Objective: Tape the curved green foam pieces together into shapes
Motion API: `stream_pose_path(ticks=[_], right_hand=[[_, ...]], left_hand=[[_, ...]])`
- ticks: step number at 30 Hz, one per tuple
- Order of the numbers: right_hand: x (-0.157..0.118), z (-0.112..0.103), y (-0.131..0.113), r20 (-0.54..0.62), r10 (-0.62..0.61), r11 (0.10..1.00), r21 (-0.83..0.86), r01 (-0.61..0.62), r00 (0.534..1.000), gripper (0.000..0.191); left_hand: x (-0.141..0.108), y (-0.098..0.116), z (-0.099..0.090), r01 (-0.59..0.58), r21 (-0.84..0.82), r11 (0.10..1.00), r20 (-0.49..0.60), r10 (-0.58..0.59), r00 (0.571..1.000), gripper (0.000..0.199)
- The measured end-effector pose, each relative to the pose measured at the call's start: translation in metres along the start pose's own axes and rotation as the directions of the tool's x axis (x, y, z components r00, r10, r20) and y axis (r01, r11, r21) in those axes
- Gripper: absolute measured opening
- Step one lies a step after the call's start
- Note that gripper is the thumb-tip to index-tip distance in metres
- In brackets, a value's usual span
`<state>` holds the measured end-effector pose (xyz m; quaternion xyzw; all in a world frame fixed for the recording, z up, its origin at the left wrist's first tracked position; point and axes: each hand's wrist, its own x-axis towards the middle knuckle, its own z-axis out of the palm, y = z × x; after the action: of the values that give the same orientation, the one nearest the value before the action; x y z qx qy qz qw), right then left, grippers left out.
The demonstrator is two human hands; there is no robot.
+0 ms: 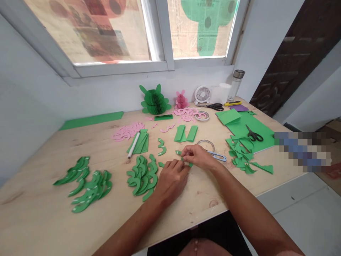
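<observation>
My left hand point(173, 179) rests on the table with its fingers curled over a small green paper cutout point(178, 152), pressing it down. My right hand point(196, 156) pinches at the same cutout, its fingertips meeting my left fingers; most of the paper is hidden beneath both hands. A white patch shows near the cutout's end. Just beyond lies another wavy green cutout point(161, 147) with white patches. Left of my left hand is a pile of wavy green cutouts point(142, 175). A tape roll point(206, 145) and a light blue utility knife point(218, 156) lie beside my right hand.
Patched green cutouts point(93, 190) lie at left. Green scraps point(241, 154) and black-handled scissors point(255, 135) lie at right. Farther back are a white pen point(133, 145), pink cutouts point(129, 131), a green honeycomb paper figure point(155, 101), a small fan point(202, 94) and a bottle point(236, 85).
</observation>
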<state>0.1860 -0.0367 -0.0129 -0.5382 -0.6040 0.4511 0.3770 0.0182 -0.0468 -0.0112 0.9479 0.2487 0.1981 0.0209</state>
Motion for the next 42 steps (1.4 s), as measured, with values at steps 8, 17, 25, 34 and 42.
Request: stream_pose_path(ticks=[8,17,25,34,42], right_hand=[[0.0,-0.028,-0.002,-0.421,-0.001,0.995,-0.093,-0.042,0.907,0.011],[0.0,-0.05,0.011,-0.615,0.019,0.988,-0.108,-0.108,0.788,0.016],[-0.008,-0.049,-0.002,-0.547,0.045,0.889,-0.36,-0.283,0.836,0.009],[-0.014,-0.045,-0.016,-0.533,0.145,0.525,-0.672,-0.522,0.834,0.021],[-0.014,-0.043,-0.013,-0.488,0.177,0.429,-0.744,-0.513,0.855,0.023]], left_hand=[[0.001,-0.001,-0.002,0.008,-0.016,1.0,0.031,-0.008,0.999,0.017],[0.001,-0.007,-0.006,0.04,-0.084,0.996,-0.001,-0.04,0.999,0.023],[0.008,-0.003,-0.013,0.098,-0.13,0.987,0.043,-0.093,0.995,0.021],[0.022,0.014,-0.011,0.163,-0.142,0.976,0.134,-0.145,0.98,0.02],[0.024,0.02,-0.004,0.169,-0.184,0.968,0.175,-0.137,0.975,0.021]])
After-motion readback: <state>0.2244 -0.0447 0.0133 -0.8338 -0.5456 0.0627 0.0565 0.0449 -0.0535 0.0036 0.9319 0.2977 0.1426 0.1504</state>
